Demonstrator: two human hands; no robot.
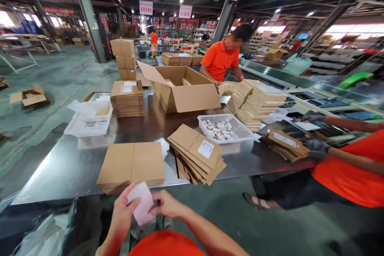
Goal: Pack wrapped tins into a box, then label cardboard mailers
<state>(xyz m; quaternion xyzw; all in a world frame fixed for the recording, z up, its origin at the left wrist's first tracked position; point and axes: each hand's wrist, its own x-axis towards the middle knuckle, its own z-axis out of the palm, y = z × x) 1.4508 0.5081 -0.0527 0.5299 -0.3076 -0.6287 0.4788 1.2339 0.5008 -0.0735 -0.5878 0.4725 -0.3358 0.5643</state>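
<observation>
Between my two hands is a small white paper sheet (141, 204), held in front of my body just off the table's front edge. My left hand (123, 204) pinches its left side with the thumb on top. At its right edge, the thumb and fingers of my right hand (165, 204) close on it. Right beyond my hands lies a stack of flattened cardboard boxes (132, 164). To its right is a looser, fanned pile of flat boxes (198, 152), the top one bearing a white label. White paper partly shows between the two piles.
A white basket of small packets (225, 128), an open carton (186, 92), a tall stack of flat boxes (127, 100) and white trays (90, 120) stand on the metal table (75, 160). Co-workers in orange handle cardboard opposite and at right. A bag (45, 232) lies below left.
</observation>
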